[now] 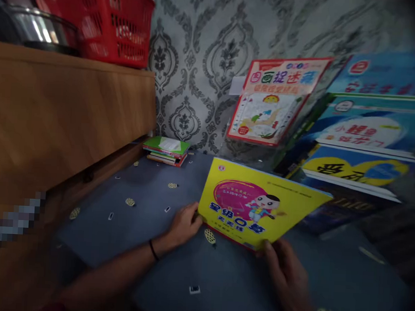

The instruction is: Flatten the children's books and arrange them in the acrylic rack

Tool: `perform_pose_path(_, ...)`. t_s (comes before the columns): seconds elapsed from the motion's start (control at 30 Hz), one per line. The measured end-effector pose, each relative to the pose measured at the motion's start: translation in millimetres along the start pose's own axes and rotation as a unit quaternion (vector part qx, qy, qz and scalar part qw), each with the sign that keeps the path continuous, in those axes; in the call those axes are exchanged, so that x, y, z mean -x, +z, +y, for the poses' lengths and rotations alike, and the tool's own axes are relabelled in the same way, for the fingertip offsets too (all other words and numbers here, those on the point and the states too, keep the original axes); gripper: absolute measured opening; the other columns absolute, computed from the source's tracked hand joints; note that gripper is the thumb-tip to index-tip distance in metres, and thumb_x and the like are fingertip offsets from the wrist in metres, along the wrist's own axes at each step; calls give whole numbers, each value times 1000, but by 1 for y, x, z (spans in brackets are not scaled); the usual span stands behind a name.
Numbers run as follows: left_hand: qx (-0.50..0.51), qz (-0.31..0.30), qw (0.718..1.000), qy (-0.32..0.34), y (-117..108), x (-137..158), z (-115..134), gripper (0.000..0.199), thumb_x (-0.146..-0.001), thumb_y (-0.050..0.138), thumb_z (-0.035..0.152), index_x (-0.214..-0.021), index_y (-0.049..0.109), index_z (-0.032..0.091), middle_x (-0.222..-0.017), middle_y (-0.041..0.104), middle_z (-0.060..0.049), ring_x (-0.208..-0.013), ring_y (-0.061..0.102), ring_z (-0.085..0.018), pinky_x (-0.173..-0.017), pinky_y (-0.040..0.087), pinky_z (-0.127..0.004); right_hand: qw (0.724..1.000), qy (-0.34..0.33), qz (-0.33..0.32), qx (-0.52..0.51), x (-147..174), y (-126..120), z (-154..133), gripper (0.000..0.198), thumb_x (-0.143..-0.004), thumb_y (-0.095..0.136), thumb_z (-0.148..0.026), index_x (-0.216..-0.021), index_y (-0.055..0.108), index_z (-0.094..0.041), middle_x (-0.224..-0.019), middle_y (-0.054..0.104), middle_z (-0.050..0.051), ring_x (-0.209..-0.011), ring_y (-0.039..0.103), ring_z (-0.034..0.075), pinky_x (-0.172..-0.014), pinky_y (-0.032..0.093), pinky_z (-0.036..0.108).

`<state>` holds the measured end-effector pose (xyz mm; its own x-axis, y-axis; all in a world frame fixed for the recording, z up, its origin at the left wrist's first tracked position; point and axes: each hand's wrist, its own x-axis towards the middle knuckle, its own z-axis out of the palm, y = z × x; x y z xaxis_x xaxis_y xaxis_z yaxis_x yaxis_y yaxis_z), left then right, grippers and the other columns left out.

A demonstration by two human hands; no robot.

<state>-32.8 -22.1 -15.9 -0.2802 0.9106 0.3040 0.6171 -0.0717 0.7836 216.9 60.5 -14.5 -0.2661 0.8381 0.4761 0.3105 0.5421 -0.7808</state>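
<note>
A yellow workbook [240,199] with a magenta oval, a cartoon child and blue Chinese lettering is held up at a slant over the blue-grey patterned surface. My left hand [185,224], with a dark band on its wrist, pinches the book's left edge near the lower corner. At the bottom right edge, my right hand [287,268] grips the book, thumb on the cover; its other fingers are partly hidden. Right behind the workbook stands a rack of picture books [365,131], their covers facing me in stepped rows.
A red-bordered picture book [271,101] hangs against the patterned wall [230,40]. A small stack of books [168,149] lies at the far left corner of the surface. The wooden cabinet [70,116] on the left carries a red plastic basket [106,25] and a metal bowl [43,28].
</note>
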Motion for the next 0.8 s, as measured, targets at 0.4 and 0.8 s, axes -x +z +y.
perform_pose_path(0.4, -45, 29, 999, 5, -5, 10, 14, 4, -87, 51, 20, -90, 53, 20, -72, 56, 2, -64, 48, -14, -62, 37, -25, 999, 11, -14, -41, 5, -2, 1, 43, -88, 52, -67, -84, 58, -25, -67, 64, 2, -61, 64, 20, -55, 55, 30)
perform_pose_path(0.8, 23, 54, 998, 32, -3, 12, 19, 29, -93, 46, 30, -110, 64, 16, -96, 73, -8, -91, 64, -22, -87, 52, -34, 984, -25, -96, -150, 2, -6, 0, 36, -94, 50, -58, -87, 61, -24, -78, 67, 5, -69, 63, 22, -63, 57, 31)
